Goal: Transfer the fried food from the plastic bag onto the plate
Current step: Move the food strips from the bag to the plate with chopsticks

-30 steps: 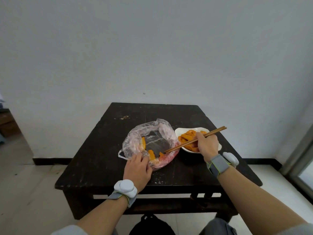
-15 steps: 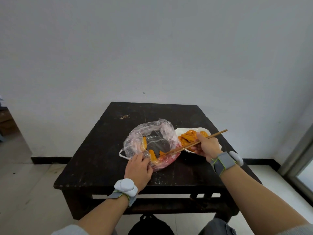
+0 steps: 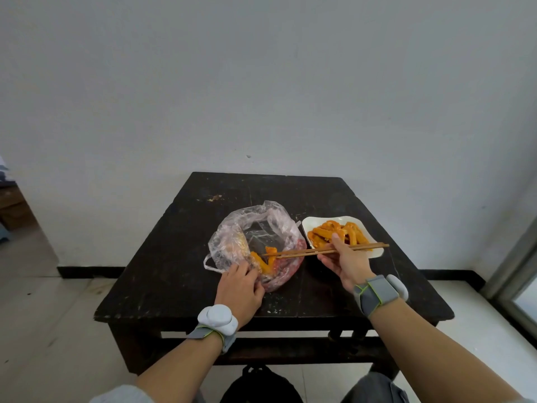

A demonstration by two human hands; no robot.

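A clear plastic bag [image 3: 255, 228] lies open in the middle of the dark table [image 3: 180, 274]. Orange fried pieces [image 3: 268, 261] sit at its near side. My left hand [image 3: 239, 289] presses down on the bag's near edge. My right hand [image 3: 347, 261] grips wooden chopsticks [image 3: 325, 251], held almost level, with their tips at an orange piece inside the bag. To the right of the bag stands a white plate [image 3: 376, 253] holding several orange fried strips [image 3: 331, 232].
The table stands against a plain white wall. A black bag [image 3: 261, 385] lies on the floor under the table's near edge. A metal door frame [image 3: 514, 274] is at the far right. Pale tiled floor surrounds the table.
The chopsticks have swung from a slanted to a nearly level position, with their tips now on a fried piece. My right hand has turned palm-up. My left hand stays on the bag.
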